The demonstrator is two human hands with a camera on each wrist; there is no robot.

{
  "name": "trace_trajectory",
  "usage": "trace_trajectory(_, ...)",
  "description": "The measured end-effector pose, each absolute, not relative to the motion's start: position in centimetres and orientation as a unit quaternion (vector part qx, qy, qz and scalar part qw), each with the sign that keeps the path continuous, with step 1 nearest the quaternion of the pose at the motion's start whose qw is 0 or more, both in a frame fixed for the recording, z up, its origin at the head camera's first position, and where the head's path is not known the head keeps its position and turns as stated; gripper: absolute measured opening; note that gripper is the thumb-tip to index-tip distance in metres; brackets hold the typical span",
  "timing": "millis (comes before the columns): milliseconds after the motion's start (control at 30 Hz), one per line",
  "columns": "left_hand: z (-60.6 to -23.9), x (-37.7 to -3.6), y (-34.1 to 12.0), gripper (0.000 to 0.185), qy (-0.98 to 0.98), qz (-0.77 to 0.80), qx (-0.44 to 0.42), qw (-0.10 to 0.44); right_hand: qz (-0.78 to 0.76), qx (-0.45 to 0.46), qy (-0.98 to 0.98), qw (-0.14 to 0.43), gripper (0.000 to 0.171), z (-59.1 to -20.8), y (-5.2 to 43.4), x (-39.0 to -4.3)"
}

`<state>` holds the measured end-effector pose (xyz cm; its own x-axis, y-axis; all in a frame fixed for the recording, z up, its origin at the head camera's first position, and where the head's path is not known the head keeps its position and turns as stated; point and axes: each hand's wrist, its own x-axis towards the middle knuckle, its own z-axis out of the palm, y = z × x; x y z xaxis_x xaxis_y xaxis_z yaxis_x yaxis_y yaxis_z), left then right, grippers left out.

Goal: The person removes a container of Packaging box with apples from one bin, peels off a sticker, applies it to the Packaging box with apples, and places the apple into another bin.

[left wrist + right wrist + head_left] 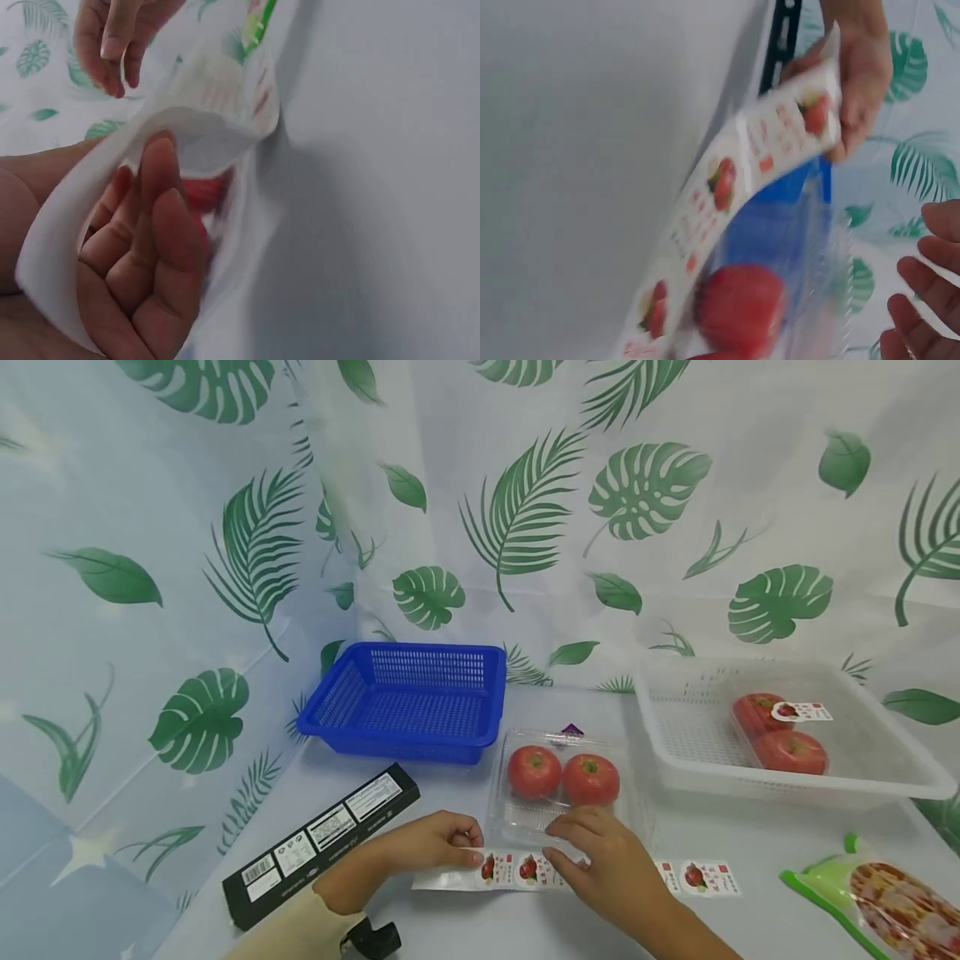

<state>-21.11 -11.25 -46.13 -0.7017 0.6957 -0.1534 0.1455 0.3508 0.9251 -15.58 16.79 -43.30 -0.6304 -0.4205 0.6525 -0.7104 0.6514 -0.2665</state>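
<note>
Sticker strip (585, 872) lies along the table's (750, 927) front edge, just in front of a clear clamshell (562, 789) with two tomatoes. Left hand (420, 852) pinches the strip's left end, fingers curled round it. Right hand (611, 868) rests on the strip's middle, fingers relaxed. Blue basket (408, 702) at the back, white basket (787, 731) at the right edge.
</note>
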Motion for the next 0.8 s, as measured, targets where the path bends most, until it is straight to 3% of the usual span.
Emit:
trace_trajectory(133, -46.1, -21.0, -9.8, 0.014, 0.720, 0.576, 0.254, 0.292, 0.304, 0.380, -0.822, 0.294, 0.027, -43.0, 15.8, -15.1)
trace_trajectory(333, -44.9, -20.6, -7.7, 0.016, 0.667, 0.631, 0.253, 0.305, 0.368, 0.402, -0.804, 0.237, 0.022, -42.4, 14.9, -15.0)
trace_trajectory(567, -43.1, -20.6, -5.5, 0.017, 0.649, 0.667, 0.232, 0.285, 0.369, 0.312, -0.862, 0.155, 0.016, -40.2, 15.5, -15.1)
trace_trajectory(800, -41.7, -20.9, -4.0, 0.018, 0.606, 0.696, 0.229, 0.310, 0.399, 0.231, -0.883, 0.090, 0.003, -38.7, 17.0, -15.8)
